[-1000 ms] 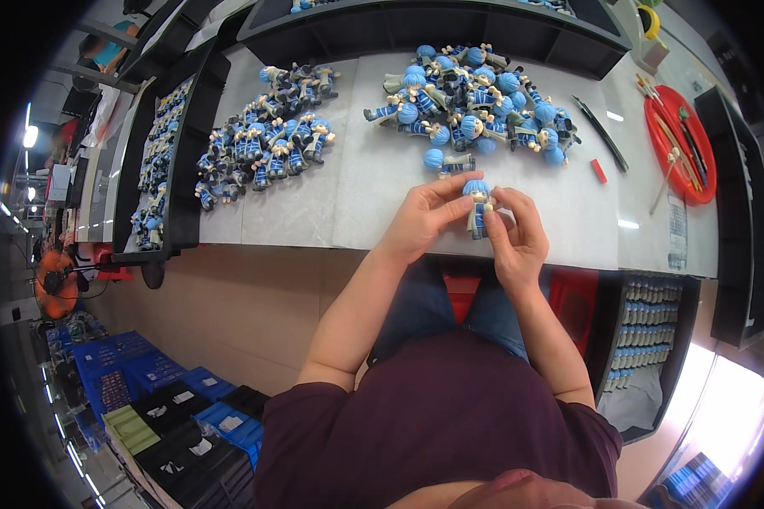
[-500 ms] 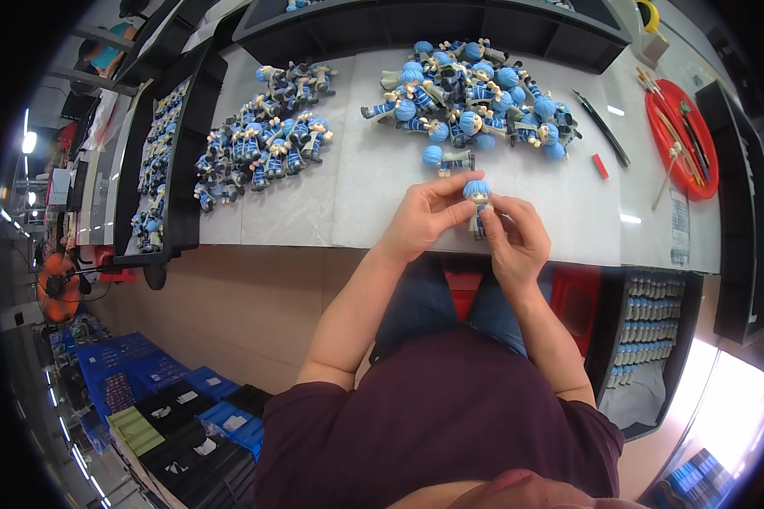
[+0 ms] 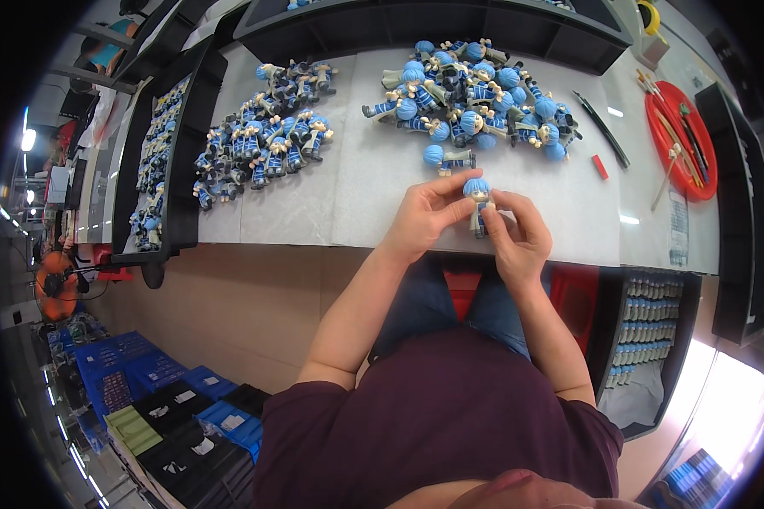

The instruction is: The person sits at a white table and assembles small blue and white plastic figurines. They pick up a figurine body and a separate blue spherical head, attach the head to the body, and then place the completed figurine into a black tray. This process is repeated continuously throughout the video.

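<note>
A small figurine with light-blue hair and a blue-and-white outfit is held upright near the table's front edge. My left hand grips it from the left, thumb and fingers closed at its head and side. From the right, my right hand pinches its body with thumb and fingers. Just beyond my left fingertips lies a single figurine on its side. Farther back is a heaped pile of the same figurines, and a second pile lies to the left.
A black tray of figurines stands at the left; another black tray spans the back. At right are a black pen, a red block and a red oval tray with brushes. Below right, a dark crate holds rows of figurines.
Almost nothing differs. The figurine in my hands has shifted very slightly, and both hands keep their hold on it.
</note>
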Available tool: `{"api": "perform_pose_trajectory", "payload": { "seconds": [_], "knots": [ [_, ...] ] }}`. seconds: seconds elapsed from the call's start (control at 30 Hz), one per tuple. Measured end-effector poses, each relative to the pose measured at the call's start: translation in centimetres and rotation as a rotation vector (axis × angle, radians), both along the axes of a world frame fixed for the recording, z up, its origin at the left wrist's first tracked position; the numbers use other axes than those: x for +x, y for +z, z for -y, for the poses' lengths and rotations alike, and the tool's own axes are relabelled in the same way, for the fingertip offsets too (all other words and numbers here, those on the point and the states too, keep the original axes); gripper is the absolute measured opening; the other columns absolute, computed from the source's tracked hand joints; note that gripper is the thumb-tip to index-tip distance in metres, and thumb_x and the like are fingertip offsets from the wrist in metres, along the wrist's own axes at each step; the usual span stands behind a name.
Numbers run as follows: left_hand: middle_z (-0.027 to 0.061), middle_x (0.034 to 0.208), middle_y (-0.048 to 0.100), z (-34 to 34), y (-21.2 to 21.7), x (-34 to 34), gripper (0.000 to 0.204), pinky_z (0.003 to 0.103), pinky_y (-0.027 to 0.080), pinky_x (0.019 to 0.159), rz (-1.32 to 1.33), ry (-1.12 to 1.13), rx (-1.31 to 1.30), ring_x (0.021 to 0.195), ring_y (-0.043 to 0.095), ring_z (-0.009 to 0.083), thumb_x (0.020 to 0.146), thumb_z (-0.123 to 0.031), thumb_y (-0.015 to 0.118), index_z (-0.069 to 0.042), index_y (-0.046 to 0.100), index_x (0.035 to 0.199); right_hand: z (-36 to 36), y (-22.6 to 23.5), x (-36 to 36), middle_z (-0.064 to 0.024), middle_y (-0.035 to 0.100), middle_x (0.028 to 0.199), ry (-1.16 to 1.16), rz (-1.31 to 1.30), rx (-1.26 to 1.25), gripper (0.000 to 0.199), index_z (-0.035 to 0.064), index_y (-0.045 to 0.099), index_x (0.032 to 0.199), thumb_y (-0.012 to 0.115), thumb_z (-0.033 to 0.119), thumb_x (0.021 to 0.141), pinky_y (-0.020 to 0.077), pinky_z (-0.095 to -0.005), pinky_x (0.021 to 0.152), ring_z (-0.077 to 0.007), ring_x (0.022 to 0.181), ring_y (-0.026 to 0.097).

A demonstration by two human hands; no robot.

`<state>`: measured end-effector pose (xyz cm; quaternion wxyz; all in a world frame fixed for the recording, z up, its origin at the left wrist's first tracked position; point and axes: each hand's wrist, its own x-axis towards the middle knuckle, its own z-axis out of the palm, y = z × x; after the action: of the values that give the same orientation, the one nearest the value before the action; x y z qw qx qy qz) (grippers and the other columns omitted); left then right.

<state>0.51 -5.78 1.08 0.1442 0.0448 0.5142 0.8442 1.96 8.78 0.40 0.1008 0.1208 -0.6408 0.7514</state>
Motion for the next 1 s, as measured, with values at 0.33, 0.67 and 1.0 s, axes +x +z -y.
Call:
{"api": "perform_pose_trajectory", "payload": {
  "seconds": [0.33,0.67,1.0],
  "knots": [
    [0.0122,0.110,0.055,0.02,-0.38,-0.24,0.042,0.030,0.044,0.086,0.020,0.007,0.060,0.101,0.054,0.0182,0.083,-0.002,0.053,-0.002,0.042,0.124,0.06,-0.10,0.26,-0.0123,0.054,0.102,0.016,0.000,-0.055,0.027,-0.0042,0.052,0.105,0.058,-0.004,0.079,0.0488,-0.0294,0.082,-0.0182,0.094,0.056],
    [0.0138,0.113,0.053,0.00,-0.19,-0.26,0.037,0.031,0.044,0.086,-0.024,-0.002,0.066,0.103,0.053,0.0194,0.083,-0.001,0.052,-0.002,0.043,0.120,0.07,-0.41,0.17,-0.0130,0.055,0.101,0.014,-0.017,-0.031,0.028,-0.0055,0.052,0.104,0.059,-0.005,0.077,0.0477,-0.0309,0.083,-0.0196,0.096,0.056],
    [0.0131,0.111,0.055,0.04,-0.08,-0.28,0.035,0.030,0.045,0.083,-0.007,0.007,0.102,0.101,0.054,0.0184,0.086,-0.003,0.049,-0.003,0.043,0.120,-0.02,-0.47,0.23,-0.0130,0.055,0.101,0.015,-0.033,0.012,0.030,-0.0053,0.051,0.105,0.059,-0.005,0.076,0.0472,-0.0320,0.084,-0.0202,0.095,0.056]
  ]
}}
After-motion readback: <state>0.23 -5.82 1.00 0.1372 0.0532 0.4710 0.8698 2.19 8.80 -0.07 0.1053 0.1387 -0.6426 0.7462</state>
